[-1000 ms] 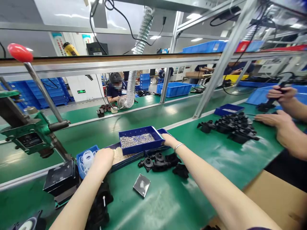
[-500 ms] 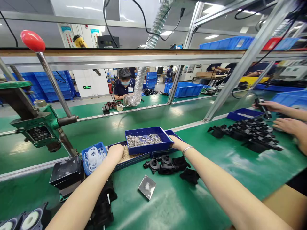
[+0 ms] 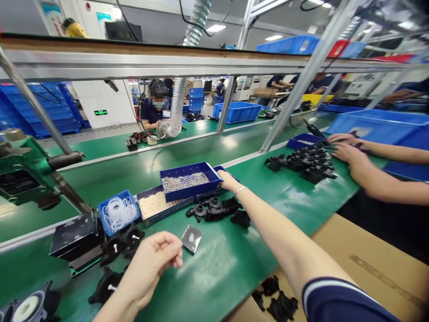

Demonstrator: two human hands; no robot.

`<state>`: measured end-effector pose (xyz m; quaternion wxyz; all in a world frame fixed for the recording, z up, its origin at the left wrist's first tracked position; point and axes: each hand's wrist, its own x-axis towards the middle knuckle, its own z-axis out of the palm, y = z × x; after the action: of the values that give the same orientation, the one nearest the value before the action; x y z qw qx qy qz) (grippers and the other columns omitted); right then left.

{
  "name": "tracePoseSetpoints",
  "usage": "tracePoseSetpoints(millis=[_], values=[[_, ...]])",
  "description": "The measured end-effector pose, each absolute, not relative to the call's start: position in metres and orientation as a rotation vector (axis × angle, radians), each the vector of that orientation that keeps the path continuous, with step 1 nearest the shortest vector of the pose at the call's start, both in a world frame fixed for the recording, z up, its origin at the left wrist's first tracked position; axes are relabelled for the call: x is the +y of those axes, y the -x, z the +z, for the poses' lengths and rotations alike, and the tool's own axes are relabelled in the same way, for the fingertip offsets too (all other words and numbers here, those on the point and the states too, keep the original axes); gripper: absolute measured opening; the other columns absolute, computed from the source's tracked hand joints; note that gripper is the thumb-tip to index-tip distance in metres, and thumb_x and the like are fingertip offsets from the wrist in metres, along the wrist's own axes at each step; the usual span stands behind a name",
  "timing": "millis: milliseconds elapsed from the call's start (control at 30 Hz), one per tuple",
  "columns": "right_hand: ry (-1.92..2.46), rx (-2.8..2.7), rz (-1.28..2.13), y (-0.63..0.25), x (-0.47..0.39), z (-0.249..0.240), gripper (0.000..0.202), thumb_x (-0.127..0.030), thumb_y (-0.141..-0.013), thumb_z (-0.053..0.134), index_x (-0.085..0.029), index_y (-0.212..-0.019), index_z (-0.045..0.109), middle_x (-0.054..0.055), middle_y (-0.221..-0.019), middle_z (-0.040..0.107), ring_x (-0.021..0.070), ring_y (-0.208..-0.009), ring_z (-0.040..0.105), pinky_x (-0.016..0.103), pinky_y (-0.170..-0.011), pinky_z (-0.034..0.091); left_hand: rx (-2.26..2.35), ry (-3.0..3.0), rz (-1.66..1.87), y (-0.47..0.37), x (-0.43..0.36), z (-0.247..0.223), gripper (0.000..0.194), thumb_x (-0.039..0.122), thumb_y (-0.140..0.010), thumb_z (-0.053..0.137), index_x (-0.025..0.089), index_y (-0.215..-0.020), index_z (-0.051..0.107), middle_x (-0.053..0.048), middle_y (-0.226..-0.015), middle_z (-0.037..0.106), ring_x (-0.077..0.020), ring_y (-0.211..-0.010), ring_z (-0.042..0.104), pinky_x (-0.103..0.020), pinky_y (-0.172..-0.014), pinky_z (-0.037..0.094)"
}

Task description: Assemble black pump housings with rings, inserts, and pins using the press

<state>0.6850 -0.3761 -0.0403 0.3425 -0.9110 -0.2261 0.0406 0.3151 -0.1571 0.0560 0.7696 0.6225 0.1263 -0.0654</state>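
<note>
My left hand [image 3: 150, 268] is over the near side of the bench, its fingers curled together; anything between them is too small to make out. Just beyond it lies a small square metal block [image 3: 192, 239]. My right hand [image 3: 228, 180] reaches into a dark blue bin [image 3: 231, 173], its fingertips hidden behind the rim. Beside that hand, a blue tray of metal pins [image 3: 187, 180] rests on top of a long bin of small beige pieces [image 3: 154, 205]. Black moulded housings [image 3: 214, 208] lie in front of the bins.
White rings fill a small blue basket [image 3: 119, 212]. A black block [image 3: 78, 235] and a green lever press [image 3: 27, 170] stand at left. Black parts with white pins [image 3: 112, 286] lie near my left forearm. A co-worker's hands [image 3: 348, 145] handle black parts at right. An open carton [image 3: 375, 264] sits below the bench edge.
My left hand has come out of the beige-piece bin and back toward me, fingers curled. My right hand has stayed at the blue bin. The view has turned right and downward.
</note>
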Motion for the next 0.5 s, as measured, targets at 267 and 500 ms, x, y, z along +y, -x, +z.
tracePoseSetpoints(millis=[267, 500], values=[[1.850, -0.308, -0.137, -0.628, -0.387, 0.007, 0.027, -0.040, -0.094, 0.063, -0.014, -0.101, 0.062, 0.000, -0.078, 0.065, 0.0120, -0.066, 0.063, 0.028, -0.067, 0.056, 0.501, -0.890, -0.261, -0.296, -0.175, 0.013, 0.029, 0.032, -0.067, 0.091, 0.015, -0.078, 0.070, 0.000, -0.075, 0.059, -0.0065, -0.064, 0.056, -0.019, -0.067, 0.056], [1.389, -0.371, 0.137, -0.480, -0.395, 0.023, 0.032, -0.042, -0.081, 0.075, -0.020, -0.097, 0.059, 0.002, -0.081, 0.070, 0.0137, -0.063, 0.066, 0.027, -0.056, 0.056, 0.490, -0.748, -0.288, -0.299, -0.184, 0.007, 0.029, 0.024, -0.067, 0.091, 0.012, -0.083, 0.070, -0.001, -0.080, 0.060, -0.0067, -0.067, 0.060, -0.019, -0.067, 0.060]])
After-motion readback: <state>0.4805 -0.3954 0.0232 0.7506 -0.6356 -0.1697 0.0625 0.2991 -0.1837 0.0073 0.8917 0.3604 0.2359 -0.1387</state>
